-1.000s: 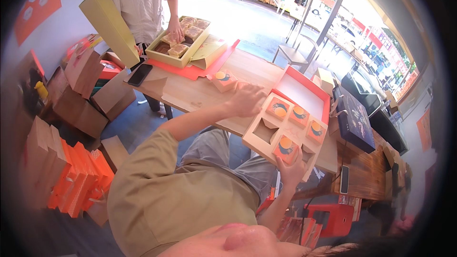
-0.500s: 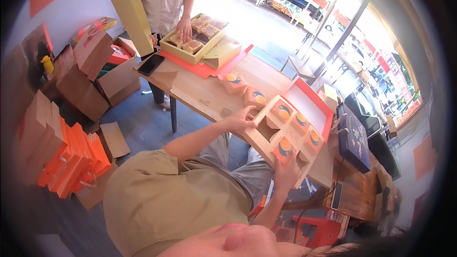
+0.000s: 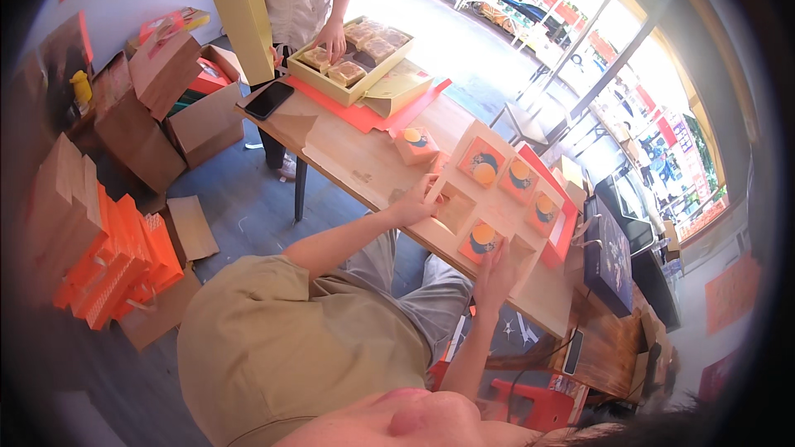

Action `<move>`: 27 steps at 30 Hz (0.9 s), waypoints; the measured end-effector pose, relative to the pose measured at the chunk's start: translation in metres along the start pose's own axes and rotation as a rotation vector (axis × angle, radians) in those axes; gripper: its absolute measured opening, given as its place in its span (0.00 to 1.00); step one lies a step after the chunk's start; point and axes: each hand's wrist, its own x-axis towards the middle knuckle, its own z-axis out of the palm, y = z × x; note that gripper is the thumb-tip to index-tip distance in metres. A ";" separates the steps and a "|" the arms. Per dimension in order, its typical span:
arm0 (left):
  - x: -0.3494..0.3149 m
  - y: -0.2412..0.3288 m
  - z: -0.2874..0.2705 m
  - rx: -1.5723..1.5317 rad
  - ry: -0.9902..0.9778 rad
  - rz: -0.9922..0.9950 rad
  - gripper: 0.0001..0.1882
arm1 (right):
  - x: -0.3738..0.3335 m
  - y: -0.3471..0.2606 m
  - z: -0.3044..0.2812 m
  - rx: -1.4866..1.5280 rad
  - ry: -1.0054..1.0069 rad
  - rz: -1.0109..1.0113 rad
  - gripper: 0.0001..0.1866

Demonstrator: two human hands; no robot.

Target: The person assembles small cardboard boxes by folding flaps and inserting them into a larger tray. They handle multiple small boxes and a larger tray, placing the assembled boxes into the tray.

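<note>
A pale cardboard insert tray (image 3: 499, 213) is tilted up above the table, held between my two hands. My left hand (image 3: 411, 203) grips its left edge beside an empty square compartment. On the near side my right hand (image 3: 495, 275) holds the lower edge, fingers next to a small orange box (image 3: 480, 242) and another empty slot. Several such small boxes with a yellow disc and blue print sit in the tray. A loose small orange box (image 3: 416, 146) stands on the table beyond my left hand. Behind the tray lies an open red box (image 3: 565, 228), partly hidden.
Across the wooden table (image 3: 352, 167), another person's hand (image 3: 331, 40) touches wrapped pastries in a yellow-green box (image 3: 364, 87). A phone (image 3: 270, 101) lies at the table's left corner. Cartons (image 3: 141, 145) and orange bags (image 3: 124, 257) stand left; a dark blue gift box (image 3: 609, 257) stands right.
The tray has been raised and tipped more upright, so its face shows more fully and it covers one of the loose boxes behind it. Both hands keep their hold.
</note>
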 end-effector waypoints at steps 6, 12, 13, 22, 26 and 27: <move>-0.004 0.015 0.001 -0.003 0.062 -0.127 0.37 | 0.027 0.000 0.010 0.090 -0.066 0.142 0.39; -0.007 0.019 -0.009 -0.001 0.112 -0.128 0.38 | 0.050 0.003 0.017 0.032 -0.157 0.151 0.44; -0.008 0.023 -0.008 -0.005 0.109 -0.133 0.38 | 0.050 0.006 0.016 0.096 -0.188 0.203 0.45; -0.011 0.020 -0.014 0.133 0.082 -0.091 0.47 | 0.064 0.006 0.017 0.356 -0.252 0.264 0.40; -0.011 0.025 -0.011 0.089 0.082 -0.064 0.49 | 0.078 0.027 0.021 0.264 -0.421 0.368 0.41; -0.012 0.026 -0.011 0.084 0.092 -0.077 0.49 | 0.080 0.025 0.021 0.224 -0.459 0.401 0.42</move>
